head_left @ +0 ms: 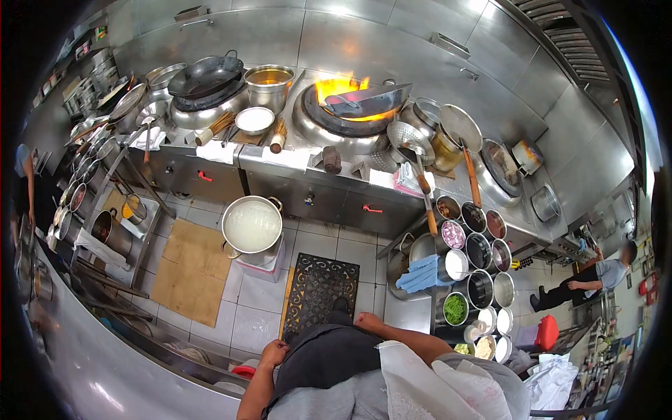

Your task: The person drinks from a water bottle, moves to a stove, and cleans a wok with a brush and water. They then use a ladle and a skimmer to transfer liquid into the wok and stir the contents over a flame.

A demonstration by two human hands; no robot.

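Observation:
My left hand (275,352) hangs low beside the dark apron (315,364), its fingers curled closed. On the other side of the apron, my right hand (369,323) makes a loose fist with nothing visible in it. A patterned black mat (321,283) lies on the floor in front of me. Ahead, a wok (371,101) sits tilted over a burner (315,115) with tall orange flames. To the left of the mat, a large pot of whitish liquid (252,224) rests on a low stand. Neither hand touches the cookware.
Ingredient pots, one with chopped greens (455,308), stand to my right near a blue cloth (420,273). A strainer (411,142) and a ladle lie by the stove. Cardboard (189,271) covers floor at left. Another person (595,276) stands far right; someone is partly visible far left.

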